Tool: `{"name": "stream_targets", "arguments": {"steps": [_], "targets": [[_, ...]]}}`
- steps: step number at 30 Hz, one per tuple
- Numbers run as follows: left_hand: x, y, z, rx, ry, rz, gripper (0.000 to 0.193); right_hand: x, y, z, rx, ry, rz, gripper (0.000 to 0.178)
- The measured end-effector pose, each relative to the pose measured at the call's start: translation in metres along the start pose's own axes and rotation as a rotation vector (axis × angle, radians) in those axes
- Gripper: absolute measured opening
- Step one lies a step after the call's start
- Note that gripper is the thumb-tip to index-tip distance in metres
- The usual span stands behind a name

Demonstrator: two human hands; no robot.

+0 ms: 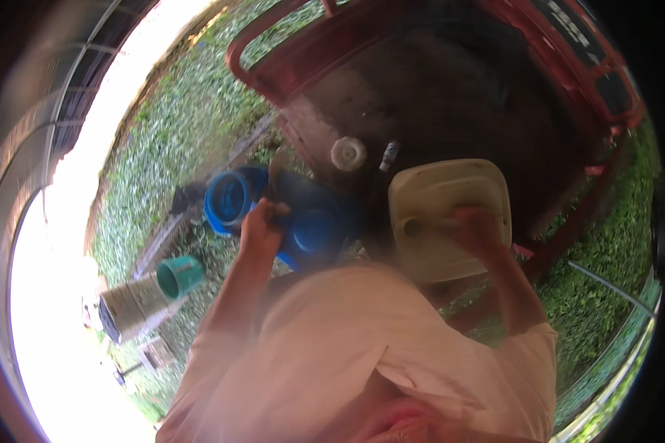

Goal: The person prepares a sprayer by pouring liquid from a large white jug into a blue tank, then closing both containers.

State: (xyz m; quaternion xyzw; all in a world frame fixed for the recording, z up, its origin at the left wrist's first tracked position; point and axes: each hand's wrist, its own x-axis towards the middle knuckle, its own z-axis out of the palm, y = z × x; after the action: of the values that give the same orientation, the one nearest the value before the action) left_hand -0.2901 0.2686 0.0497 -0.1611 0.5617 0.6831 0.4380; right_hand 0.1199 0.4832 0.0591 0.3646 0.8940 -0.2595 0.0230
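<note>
My left hand [261, 221] is closed at the edge of a blue plastic tank [314, 232]; what its fingers grip, if anything, is hidden. Just beyond it, a pale brown, stick-like piece [275, 168] rises by the tank. At the tank's left end is a blue round-mouthed part [230, 199]. My right hand [474, 229], smeared by motion, is over the top of a cream jerrycan [451, 181]. The jerrycan's round mouth [412, 227] is uncovered. Beyond the tank and jerrycan lie a round whitish lid [349, 153] and a small bottle [389, 156] with a pale label.
The jerrycan, lid and bottle rest on a dark cargo bed [325, 96] with red rails [255, 63]. A green bucket [179, 277] and a greyish container [125, 310] are on the ground at left. Green plants [166, 133] grow around. A thin pole [613, 288] crosses at right.
</note>
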Motion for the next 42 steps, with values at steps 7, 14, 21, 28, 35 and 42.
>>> {"name": "stream_targets", "arguments": {"steps": [7,14,21,28,35,42], "targets": [[-0.022,-0.003,0.017,0.182,-0.147,0.204,0.015,0.036,-0.104,-0.030,-0.097,0.172,-0.059,0.036],[-0.019,-0.002,0.016,0.277,-0.154,0.248,0.018,0.119,-0.276,0.013,0.637,0.015,-0.419,0.031],[-0.039,0.030,0.012,0.107,-0.088,-0.306,0.048,0.147,-0.318,0.082,0.446,0.060,-0.266,0.031],[-0.022,0.049,-0.014,0.043,-0.331,-0.537,0.054,0.149,-0.354,0.070,0.236,-0.085,-0.138,0.035],[-0.011,0.079,-0.032,0.242,-0.532,-0.690,0.046,0.146,-0.336,0.096,0.291,-0.095,-0.122,0.043],[0.011,0.081,-0.045,0.299,-0.842,-0.800,0.060,0.141,-0.292,0.107,0.201,-0.126,-0.179,0.042]]}}
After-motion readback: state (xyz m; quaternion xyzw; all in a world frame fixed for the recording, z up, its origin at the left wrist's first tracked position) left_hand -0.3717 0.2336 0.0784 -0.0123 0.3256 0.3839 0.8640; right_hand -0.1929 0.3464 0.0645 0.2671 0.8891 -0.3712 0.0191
